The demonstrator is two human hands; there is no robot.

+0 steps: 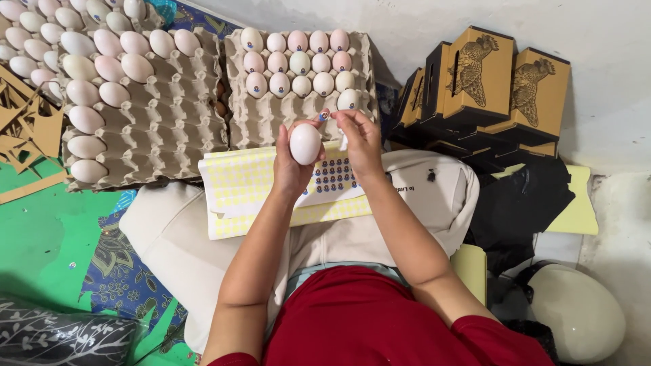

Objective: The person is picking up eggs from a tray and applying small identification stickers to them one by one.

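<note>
My left hand [290,166] holds a pale egg [305,143] upright over my lap. My right hand [359,139] pinches a small round sticker [323,116] at its fingertips, just above the egg. Under both hands lies a yellow sticker sheet [251,183] with a few dark round stickers [333,177] left on it. Beyond the hands sits a grey pulp egg tray [271,125] whose far rows hold several stickered eggs [298,64].
A second pulp tray [169,115] to the left holds several plain eggs along its far and left sides. Brown and black cartons with a hen picture [478,74] are stacked at the right. Cardboard offcuts [24,129] lie at the far left on a green mat.
</note>
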